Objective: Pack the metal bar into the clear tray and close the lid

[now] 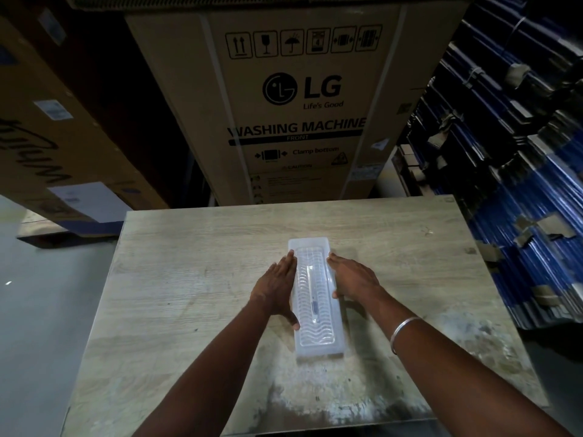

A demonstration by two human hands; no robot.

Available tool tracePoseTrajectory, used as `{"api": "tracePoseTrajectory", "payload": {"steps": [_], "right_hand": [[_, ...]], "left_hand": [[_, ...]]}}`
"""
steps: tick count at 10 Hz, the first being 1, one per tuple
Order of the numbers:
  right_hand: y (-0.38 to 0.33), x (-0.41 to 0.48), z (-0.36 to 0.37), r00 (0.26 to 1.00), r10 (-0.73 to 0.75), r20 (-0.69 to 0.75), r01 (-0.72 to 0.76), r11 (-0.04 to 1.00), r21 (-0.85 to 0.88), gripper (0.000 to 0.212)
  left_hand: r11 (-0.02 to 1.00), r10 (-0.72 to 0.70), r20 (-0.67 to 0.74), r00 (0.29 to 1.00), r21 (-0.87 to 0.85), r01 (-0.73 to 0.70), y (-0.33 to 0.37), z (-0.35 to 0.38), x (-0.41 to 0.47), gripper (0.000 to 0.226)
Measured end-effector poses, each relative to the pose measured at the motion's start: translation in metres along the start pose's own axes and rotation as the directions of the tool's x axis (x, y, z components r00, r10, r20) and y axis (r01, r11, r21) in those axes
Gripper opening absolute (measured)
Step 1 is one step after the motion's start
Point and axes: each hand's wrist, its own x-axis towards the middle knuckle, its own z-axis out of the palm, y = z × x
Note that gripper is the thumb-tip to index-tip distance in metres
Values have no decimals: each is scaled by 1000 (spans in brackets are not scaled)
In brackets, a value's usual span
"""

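Note:
A long clear plastic tray (316,298) lies lengthwise in the middle of the wooden table (195,272), with its ribbed lid down over it. A thin metal bar (313,294) shows through the lid along the tray's centre line. My left hand (280,285) lies flat against the tray's left long side, fingers extended, thumb near the tray's lower half. On the opposite side, my right hand (352,279) presses flat against the right long edge. The two hands clamp the tray between them.
A large cardboard washing-machine box (296,102) stands just behind the table's far edge. Another brown carton (56,146) sits at the left. Stacked blue flat items (517,159) fill the right side. A metal bangle (402,332) circles my right wrist.

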Motion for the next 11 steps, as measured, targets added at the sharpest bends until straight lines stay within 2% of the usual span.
{"api": "tracePoseTrajectory", "payload": {"steps": [1,2,3,4,5,6,7,8,9,10,11], "right_hand": [[1,2,6,1000,-3,-25,4,999,32,103],[-4,-5,14,996,-16,-87,24,996,86,81],[-10,-14,30,986,-38,-165,53,995,88,34],[-15,-27,47,963,-60,-262,78,995,59,22],[-21,-42,65,955,-11,-296,41,994,97,25],[-20,-48,81,942,-28,-335,70,991,115,41],[-18,-50,90,928,-12,-372,59,992,115,44],[-24,-46,76,908,-34,-417,61,997,52,36],[-28,-35,57,885,-31,-465,74,994,76,49],[-32,-25,29,858,-73,-509,115,992,51,65],[-38,-11,-19,800,-90,-593,105,994,-10,74]], "left_hand": [[997,17,-21,1000,-75,-18,4,4,-11,156],[989,-1,-18,1000,-146,-1,11,8,-25,141],[990,-3,6,1000,-141,4,21,7,-32,125],[991,-27,24,999,-133,30,24,6,-37,118],[987,-67,27,997,-144,71,22,11,-37,113],[988,-71,34,997,-135,75,25,11,-39,107],[992,-50,53,997,-115,56,24,11,-41,104],[993,-30,-6,1000,-115,29,22,4,-41,88],[998,-38,-175,984,-63,28,16,-6,-36,77],[998,-60,-299,952,-25,55,13,-25,-35,95],[995,-92,-485,870,-11,99,2,-60,-28,78]]}}
